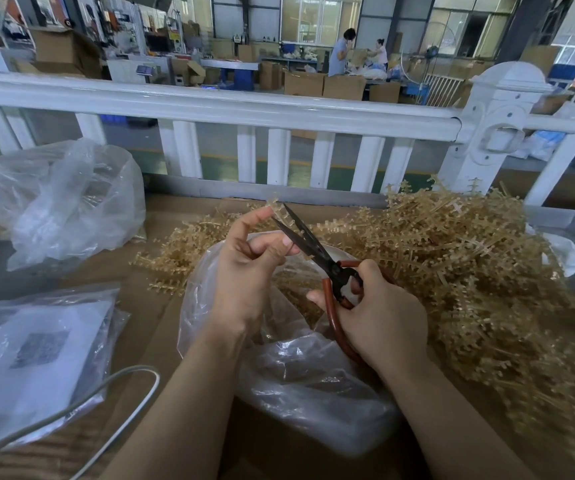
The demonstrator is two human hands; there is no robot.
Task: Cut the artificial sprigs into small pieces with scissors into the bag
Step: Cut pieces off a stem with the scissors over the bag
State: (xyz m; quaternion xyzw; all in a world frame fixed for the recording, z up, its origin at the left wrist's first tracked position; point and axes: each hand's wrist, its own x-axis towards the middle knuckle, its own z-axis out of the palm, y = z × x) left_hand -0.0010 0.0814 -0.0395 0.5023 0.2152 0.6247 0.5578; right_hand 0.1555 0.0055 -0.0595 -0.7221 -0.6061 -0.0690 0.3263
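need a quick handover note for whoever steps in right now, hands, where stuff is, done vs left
Left hand pinches a small sprig at its fingertips, held up over the open bag.
Right hand grips the red-handled scissors, blades parted around the sprig.
Cut pieces already lie in the bag.
Left: a large pile of uncut sprigs sits on the cardboard to the right; keep snipping into the bag.
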